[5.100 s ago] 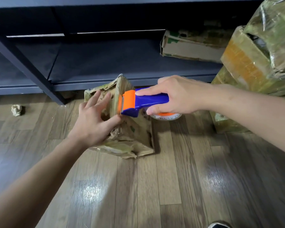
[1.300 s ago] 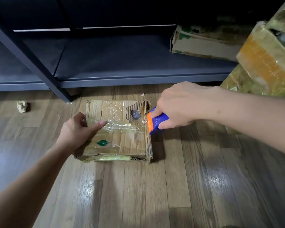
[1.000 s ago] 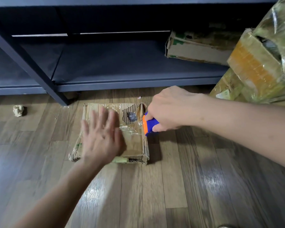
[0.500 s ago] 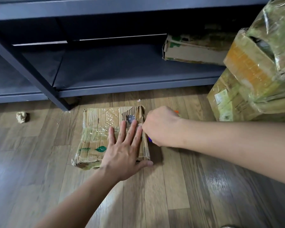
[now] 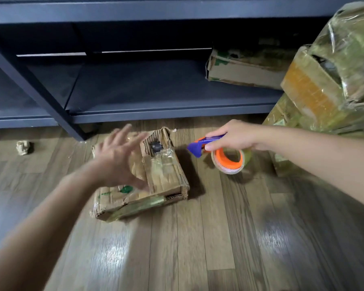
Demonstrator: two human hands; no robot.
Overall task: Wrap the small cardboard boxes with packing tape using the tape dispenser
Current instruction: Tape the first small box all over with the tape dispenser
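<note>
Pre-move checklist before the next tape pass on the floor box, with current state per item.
1. Right hand grips tape dispenser: ok.
2. Dispenser against cardboard box: not ok, it is held apart, to the box's right.
3. Left hand steadying box: cannot tell, it is blurred, fingers spread over the top.
4. Box lying flat on floor: ok.
5. Torn hole in box top taped over: cannot tell.
</note>
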